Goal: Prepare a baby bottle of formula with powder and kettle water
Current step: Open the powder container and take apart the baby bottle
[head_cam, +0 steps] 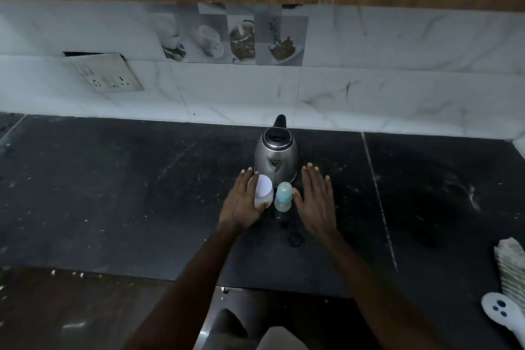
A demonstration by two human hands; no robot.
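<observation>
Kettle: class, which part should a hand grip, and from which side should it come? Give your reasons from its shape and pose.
Take the black handle, which rises at the back of the kettle, on the wall side; its spout points toward the person. Probably reach in from above or the right, since the bottle and the white tub stand close in front.

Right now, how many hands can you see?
2. The left hand lies open beside the white container; the right hand lies open to the right of the baby bottle, both in front of the kettle.
</observation>
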